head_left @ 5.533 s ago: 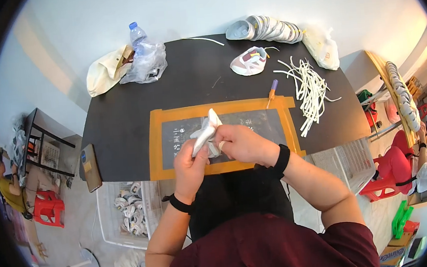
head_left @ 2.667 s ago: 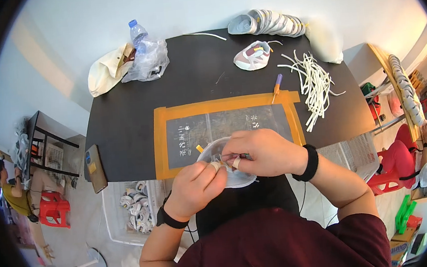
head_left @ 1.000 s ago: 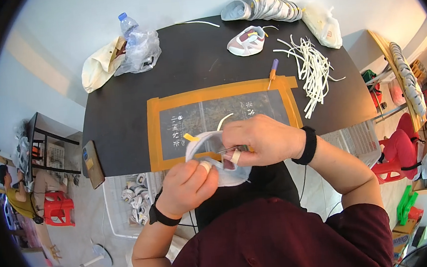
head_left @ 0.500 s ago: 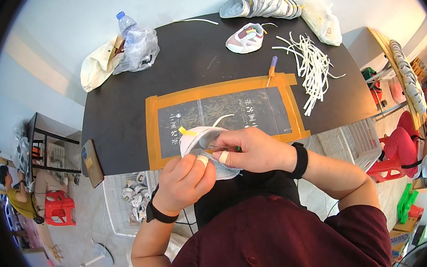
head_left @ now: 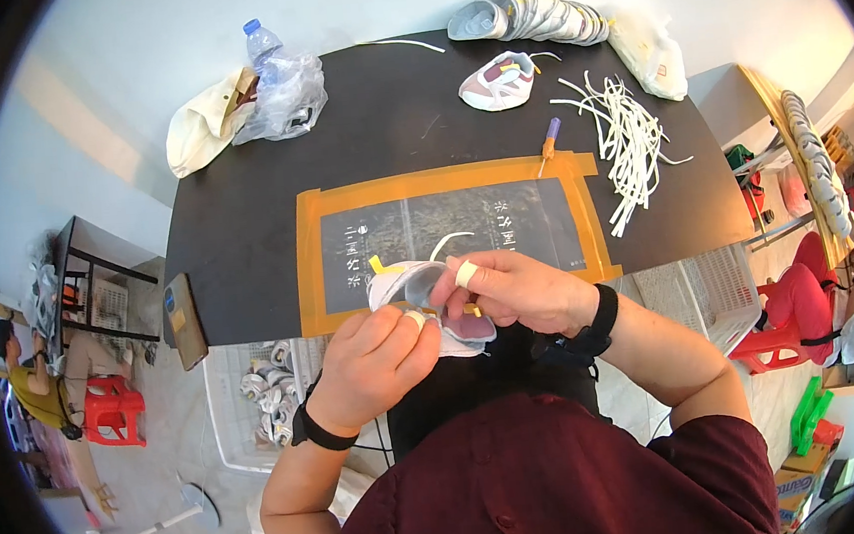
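Observation:
A white shoe upper (head_left: 389, 288) with a yellow tab is held above the table's near edge. Its grey lining and a pinkish part show, and a white lace (head_left: 453, 241) sticks up from its far side. My left hand (head_left: 379, 356) is closed around the upper's left side, tape wrapped on one digit. At the upper's opening, my right hand (head_left: 529, 289) has its fingers pinched together, also with a taped digit. What lies between those fingers is hidden.
A taped dark sheet (head_left: 440, 176) covers the table's middle. Beyond lie a purple-handled pointed tool (head_left: 551, 135), a lace pile (head_left: 629, 151), another shoe upper (head_left: 498, 82) and stacked uppers (head_left: 528, 16). A phone (head_left: 186, 321) rests at left; a basket (head_left: 215, 404) stands below. Two people sit nearby.
My right hand has lifted slightly and turned at the upper's opening, showing more of the pinkish part. The green piece seen by its fingers is out of sight. The view has shifted slightly.

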{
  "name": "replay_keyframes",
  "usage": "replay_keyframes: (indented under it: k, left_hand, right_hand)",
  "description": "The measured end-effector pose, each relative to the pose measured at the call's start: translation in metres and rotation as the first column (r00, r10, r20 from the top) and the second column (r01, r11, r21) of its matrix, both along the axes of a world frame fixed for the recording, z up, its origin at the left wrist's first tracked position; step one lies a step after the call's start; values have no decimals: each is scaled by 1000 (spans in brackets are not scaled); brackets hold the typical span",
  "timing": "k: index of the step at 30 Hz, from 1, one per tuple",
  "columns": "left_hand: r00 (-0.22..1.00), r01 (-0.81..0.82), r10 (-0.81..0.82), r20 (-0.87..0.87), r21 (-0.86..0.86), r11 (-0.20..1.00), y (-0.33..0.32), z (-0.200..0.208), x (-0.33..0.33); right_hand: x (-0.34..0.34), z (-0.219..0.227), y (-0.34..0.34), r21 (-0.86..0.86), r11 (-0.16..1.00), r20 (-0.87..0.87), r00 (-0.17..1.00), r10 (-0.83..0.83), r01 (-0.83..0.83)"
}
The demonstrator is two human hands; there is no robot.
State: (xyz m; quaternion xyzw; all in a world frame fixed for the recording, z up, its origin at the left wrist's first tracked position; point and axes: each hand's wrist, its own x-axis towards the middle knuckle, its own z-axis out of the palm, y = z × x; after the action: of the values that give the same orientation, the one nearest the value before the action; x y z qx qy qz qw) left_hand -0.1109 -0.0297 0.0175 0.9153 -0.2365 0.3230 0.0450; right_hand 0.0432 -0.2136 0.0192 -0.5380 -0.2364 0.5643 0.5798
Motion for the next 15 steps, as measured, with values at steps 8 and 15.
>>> replay_keyframes:
  k: [8, 15]
  left_hand:
    - [1000, -12, 12, -10, 59, 998, -4, 6, -1]
    - [999, -10, 14, -49, 66, 998, -6, 8, 0]
  right_hand:
    - [4, -20, -4, 24, 999, -316, 948, -31, 40]
    - [-4, -29, -2, 4, 996, -257, 962, -89, 93]
